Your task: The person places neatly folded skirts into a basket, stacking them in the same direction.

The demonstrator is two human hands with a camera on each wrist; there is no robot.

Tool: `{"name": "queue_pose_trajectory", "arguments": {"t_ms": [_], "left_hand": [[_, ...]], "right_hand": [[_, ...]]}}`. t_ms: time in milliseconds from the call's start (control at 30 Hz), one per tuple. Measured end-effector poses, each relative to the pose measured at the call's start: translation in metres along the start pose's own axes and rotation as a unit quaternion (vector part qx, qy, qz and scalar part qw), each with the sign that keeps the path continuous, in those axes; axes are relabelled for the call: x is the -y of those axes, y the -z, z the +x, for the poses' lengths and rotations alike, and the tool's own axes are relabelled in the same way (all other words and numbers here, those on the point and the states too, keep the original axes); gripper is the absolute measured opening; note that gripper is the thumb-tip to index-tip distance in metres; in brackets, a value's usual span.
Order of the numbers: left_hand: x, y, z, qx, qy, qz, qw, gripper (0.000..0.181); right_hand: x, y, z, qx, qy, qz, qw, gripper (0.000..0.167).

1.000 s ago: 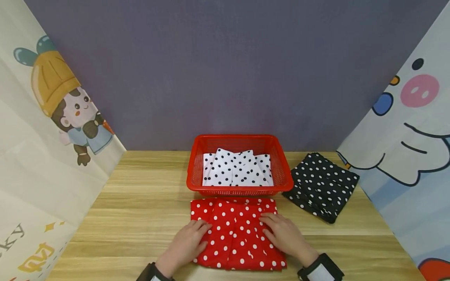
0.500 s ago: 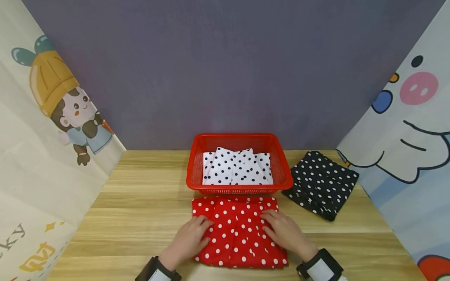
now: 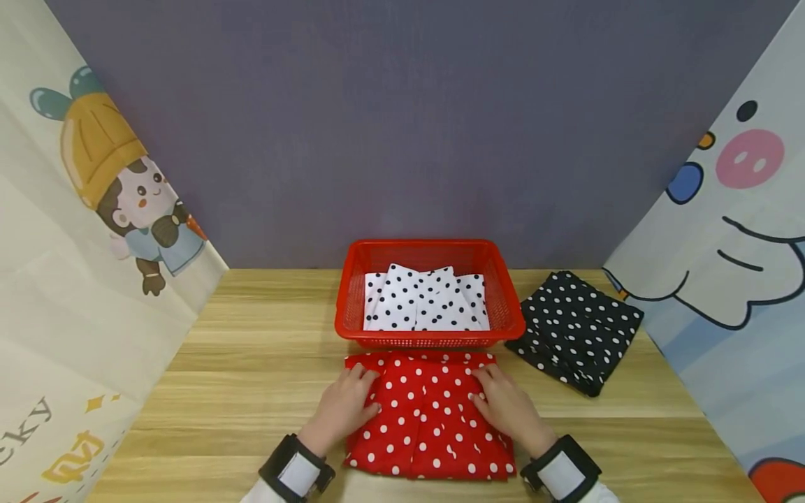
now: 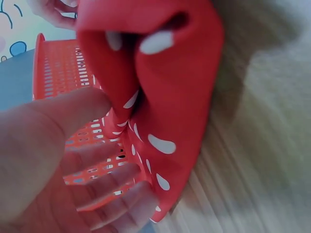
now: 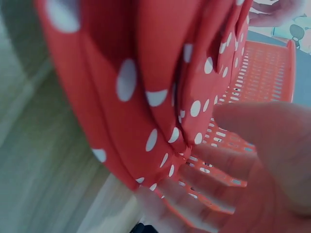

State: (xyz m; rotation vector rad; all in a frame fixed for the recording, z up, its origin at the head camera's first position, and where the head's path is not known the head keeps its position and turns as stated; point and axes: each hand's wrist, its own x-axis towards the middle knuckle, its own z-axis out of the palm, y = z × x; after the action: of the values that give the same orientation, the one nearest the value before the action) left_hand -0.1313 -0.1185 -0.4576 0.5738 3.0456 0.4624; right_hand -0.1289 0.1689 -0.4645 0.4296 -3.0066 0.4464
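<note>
Two bare hands rest at the opposite side edges of one folded red cotton-like cloth with white polka dots (image 3: 434, 419). On the left hand (image 3: 342, 405), the thumb stands well apart from the fingers, which lie extended and slightly spread along the cloth's left edge. The right hand (image 3: 508, 412) mirrors it at the right edge, thumb apart, fingers long and a little separated. Neither hand shows fingers curled round the fabric; how far any fingertips reach beneath it cannot be told.

Each wrist wears one black strap with a white panel, two in all: the left strap (image 3: 298, 475) and the right strap (image 3: 562, 471).

The red cloth lies flat on one pale wood-grained table (image 3: 251, 377), directly in front of one rectangular red plastic basket with perforated walls (image 3: 430, 337). Inside the basket is one folded white cloth with black dots (image 3: 424, 304). Just right of the basket lies one folded black cloth with white dots (image 3: 575, 332), turned at an angle, making three dotted cloths.

Behind stands one plain grey backdrop (image 3: 402, 140), flanked by two printed sheets: a cream left sheet (image 3: 50, 265) with one cartoon figure in a yellow-orange hat, and a right sheet (image 3: 742, 293) with one pink-snouted cartoon.
</note>
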Motion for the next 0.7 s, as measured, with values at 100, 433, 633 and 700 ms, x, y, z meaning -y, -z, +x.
{"name": "queue_pose_trajectory", "arguments": {"t_ms": [100, 433, 633, 700], "left_hand": [[0.0, 0.0, 0.004, -0.002, 0.023, -0.007, 0.9997, 0.055], [0.002, 0.005, 0.013, -0.004, 0.115, -0.001, 0.9933, 0.061], [-0.002, 0.006, 0.009, 0.006, 0.162, -0.017, 0.9866, 0.062], [-0.004, 0.005, 0.009, 0.009, 0.173, -0.031, 0.9844, 0.062]], "right_hand": [[0.001, 0.001, 0.001, -0.005, -0.017, 0.001, 0.9998, 0.049], [0.001, 0.005, 0.007, 0.003, -0.077, -0.005, 0.997, 0.054], [0.002, 0.006, 0.006, 0.024, -0.105, -0.007, 0.9941, 0.058], [0.002, 0.006, 0.006, 0.038, -0.117, -0.008, 0.9924, 0.059]]}}
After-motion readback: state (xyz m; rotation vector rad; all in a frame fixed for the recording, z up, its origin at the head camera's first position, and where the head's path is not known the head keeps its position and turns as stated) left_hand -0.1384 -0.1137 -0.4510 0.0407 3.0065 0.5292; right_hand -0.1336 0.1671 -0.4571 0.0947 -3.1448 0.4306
